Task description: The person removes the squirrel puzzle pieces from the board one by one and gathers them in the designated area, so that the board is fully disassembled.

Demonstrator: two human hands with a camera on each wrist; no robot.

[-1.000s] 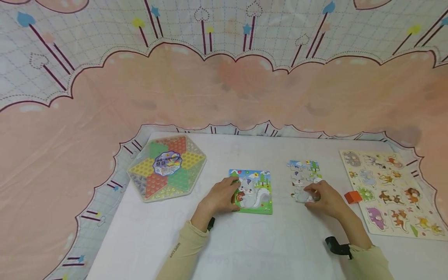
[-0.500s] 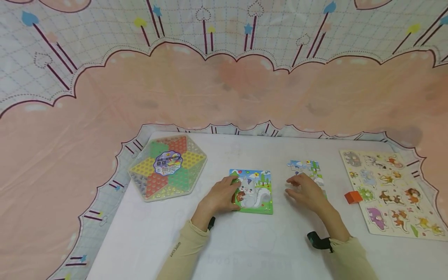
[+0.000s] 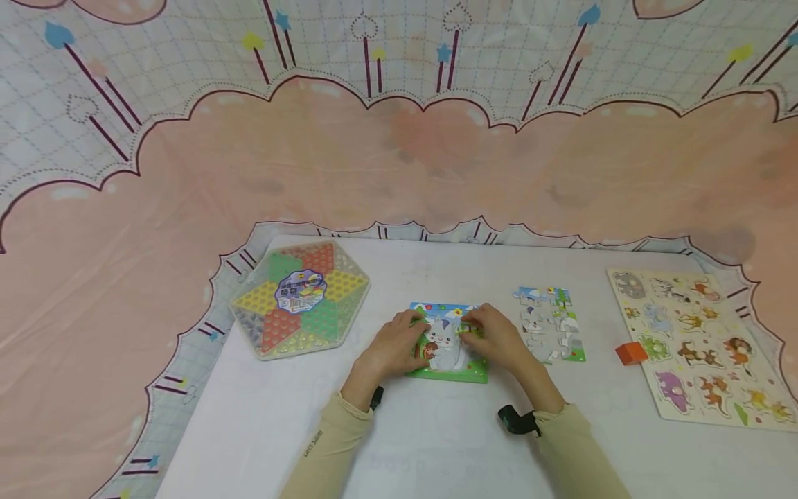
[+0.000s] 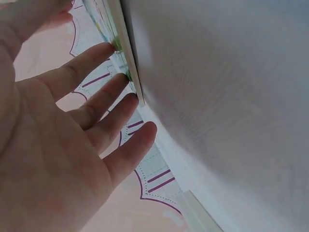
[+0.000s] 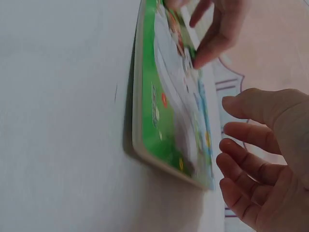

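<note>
A square squirrel picture board (image 3: 446, 350) lies on the white table in front of the person. The left hand (image 3: 399, 343) rests over its left side, and in the left wrist view its nearly straight fingers (image 4: 104, 99) have their tips at the board's edge. Over the right part of the board is the right hand (image 3: 499, 339); the right wrist view shows its fingers (image 5: 246, 162) loosely bent, holding nothing, just off the board's surface. To the right lies a group of jigsaw pieces (image 3: 570, 343), largely joined, with a similar squirrel picture.
A hexagonal Chinese checkers board (image 3: 346, 315) with a label lies at the left. On the right is a wooden animal puzzle board (image 3: 679, 367), with an orange block (image 3: 632, 353) at its left edge. A patterned cloth (image 3: 399, 166) hangs behind the table.
The right hand has left the jigsaw pieces and moved left to the squirrel picture board, uncovering the pieces. The left hand stays at the board's left side.
</note>
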